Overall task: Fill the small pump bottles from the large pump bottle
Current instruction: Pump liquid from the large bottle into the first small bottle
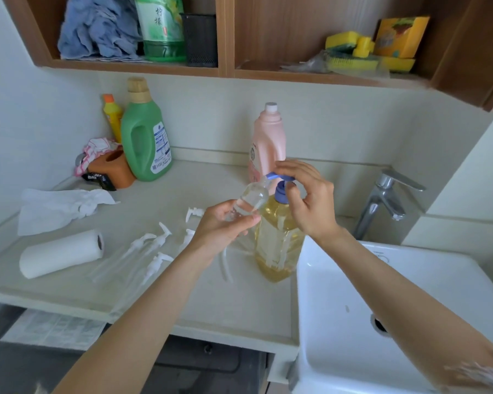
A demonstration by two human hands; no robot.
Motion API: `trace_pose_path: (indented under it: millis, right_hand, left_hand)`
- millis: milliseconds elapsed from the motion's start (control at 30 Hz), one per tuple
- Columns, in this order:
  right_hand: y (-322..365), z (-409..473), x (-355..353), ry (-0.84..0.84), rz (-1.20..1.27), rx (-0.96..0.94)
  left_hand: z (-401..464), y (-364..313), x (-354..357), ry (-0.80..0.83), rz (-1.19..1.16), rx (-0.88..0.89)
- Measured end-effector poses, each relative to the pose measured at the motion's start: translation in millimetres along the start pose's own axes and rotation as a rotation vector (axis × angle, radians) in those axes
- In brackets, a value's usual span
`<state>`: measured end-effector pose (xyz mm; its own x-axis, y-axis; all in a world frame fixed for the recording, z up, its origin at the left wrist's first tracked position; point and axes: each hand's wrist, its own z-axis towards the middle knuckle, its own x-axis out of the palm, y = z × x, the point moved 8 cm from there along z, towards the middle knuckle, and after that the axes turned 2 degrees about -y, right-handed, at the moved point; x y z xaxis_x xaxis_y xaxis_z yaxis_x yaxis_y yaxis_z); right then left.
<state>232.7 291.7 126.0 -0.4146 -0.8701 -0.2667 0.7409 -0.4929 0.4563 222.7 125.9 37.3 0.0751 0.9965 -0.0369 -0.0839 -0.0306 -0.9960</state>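
Note:
The large pump bottle (276, 240), clear with yellow liquid and a blue pump head (281, 183), stands on the counter beside the sink. My right hand (310, 197) rests on top of the pump head, fingers curled over it. My left hand (225, 226) grips a small clear bottle (252, 199), tilted with its open mouth up at the blue spout. Several white pump tops (157, 243) with tubes lie loose on the counter to the left.
A white sink (410, 308) with a chrome tap (387, 200) is on the right. A paper towel roll (60, 253) and crumpled tissue (60, 206) lie left. Green (145, 137), pink (268, 143) and yellow (113, 116) bottles stand by the wall. Shelves hang overhead.

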Motion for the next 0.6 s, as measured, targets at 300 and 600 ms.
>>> trace_pose_path:
  millis: [300,600]
  right_hand:
    - [66,-18,20,-0.068,-0.071,-0.113]
    - [-43,-83,168,0.628,-0.433,0.516]
  left_hand:
    - [-13,26,-56,0.022,0.12,0.064]
    - [-43,95,-98,0.135,0.161,-0.048]
